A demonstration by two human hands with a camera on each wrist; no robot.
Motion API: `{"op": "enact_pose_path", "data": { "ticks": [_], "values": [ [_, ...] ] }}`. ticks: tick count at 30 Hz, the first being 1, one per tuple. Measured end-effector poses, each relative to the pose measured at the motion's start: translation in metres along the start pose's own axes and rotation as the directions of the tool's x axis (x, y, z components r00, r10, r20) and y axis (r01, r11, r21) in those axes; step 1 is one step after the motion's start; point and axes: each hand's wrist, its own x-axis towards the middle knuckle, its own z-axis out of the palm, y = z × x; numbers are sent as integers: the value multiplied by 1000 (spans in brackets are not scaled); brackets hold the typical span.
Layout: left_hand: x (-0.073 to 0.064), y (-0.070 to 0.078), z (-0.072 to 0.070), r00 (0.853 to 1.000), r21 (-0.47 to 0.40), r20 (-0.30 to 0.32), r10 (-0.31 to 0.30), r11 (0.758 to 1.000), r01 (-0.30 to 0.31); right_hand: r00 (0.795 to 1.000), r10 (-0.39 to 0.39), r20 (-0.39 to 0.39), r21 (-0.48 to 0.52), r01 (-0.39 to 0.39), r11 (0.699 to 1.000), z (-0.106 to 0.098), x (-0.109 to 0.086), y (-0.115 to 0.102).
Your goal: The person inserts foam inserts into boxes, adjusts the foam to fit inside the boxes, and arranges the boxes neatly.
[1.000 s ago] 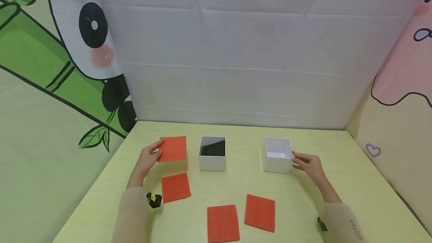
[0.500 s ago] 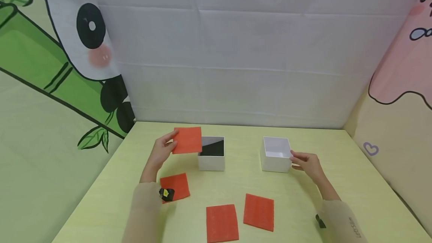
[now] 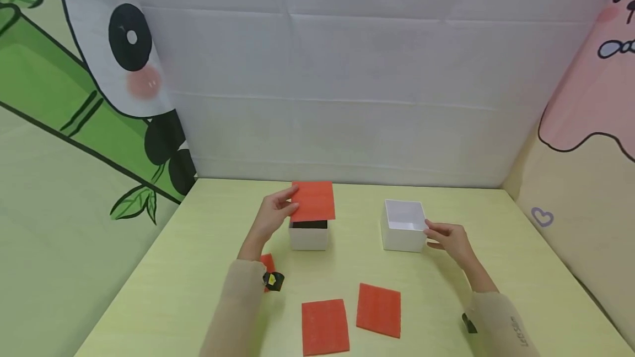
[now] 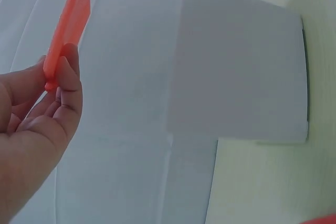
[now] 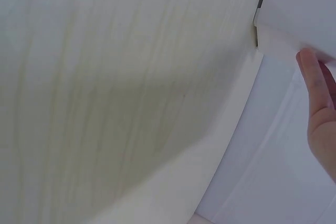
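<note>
Square (image 3: 315, 201), red, hangs above left box (image 3: 308, 240), pinched by left hand (image 3: 270, 215); right hand (image 3: 452, 241) touches right box (image 3: 402, 240), fingers (image 5: 316, 85) straight.

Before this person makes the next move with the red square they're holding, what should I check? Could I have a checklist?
1. Grip: ok. The left hand pinches the held red square at one edge.
2. Clearance: ok. The left wrist view shows that square apart from the left white box.
3. Left box upright: ok. It stands on the table.
4. View into that box: not ok. The square hides most of the opening; only a black strip shows.
5. Right white box held firmly: cannot tell. The right hand touches its side.
6. Partly hidden red square lying flat: cannot tell. The left sleeve covers much of it.
</note>
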Motion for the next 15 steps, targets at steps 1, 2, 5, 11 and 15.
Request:
{"op": "enact_pose_path", "data": {
  "ticks": [1,2,5,11,15],
  "values": [
    [2,0,4,1000,0,6,0,1000,0,1000,5,1,-1,-5,1000,1,-1,-1],
    [4,-1,9,1000,-6,13,-2,1000,2,1000,6,2,-2,-6,1000,1,-1,-2],
    [8,-2,22,1000,-10,24,-15,1000,15,1000,3,2,-2,-3,1000,1,-2,-3],
    [15,0,51,999,3,17,-28,1000,28,1000,-2,4,-3,2,1000,2,-1,-2],
    [21,-1,69,999,-9,17,-28,1000,28,1000,-5,3,-2,5,1000,2,-2,-1]
  ]
}}
